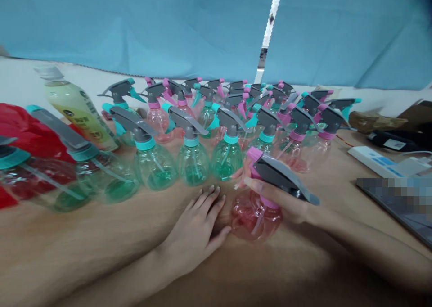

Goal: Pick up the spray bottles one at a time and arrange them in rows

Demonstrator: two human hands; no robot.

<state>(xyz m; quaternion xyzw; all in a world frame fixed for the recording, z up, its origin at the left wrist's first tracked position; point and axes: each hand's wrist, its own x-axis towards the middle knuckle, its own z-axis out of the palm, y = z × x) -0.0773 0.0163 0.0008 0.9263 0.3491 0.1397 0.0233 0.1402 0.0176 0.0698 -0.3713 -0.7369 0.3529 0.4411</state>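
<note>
My right hand (286,199) is closed around the grey-and-pink trigger head of a pink spray bottle (256,217), which stands tilted on the wooden table (101,253) in front of me. Just left of that bottle, my left hand (197,228) lies flat on the table with fingers stretched out and holds nothing; its thumb is close to the bottle's base. Behind both hands stand rows of several green spray bottles (193,158) and pink spray bottles (297,145) with grey triggers.
A bottle of yellowish liquid (79,109) and a red plastic bag (27,136) are at the left. A white power strip (378,160), dark devices and a blurred-out item (394,194) sit at the right. A blue cloth (168,28) hangs behind.
</note>
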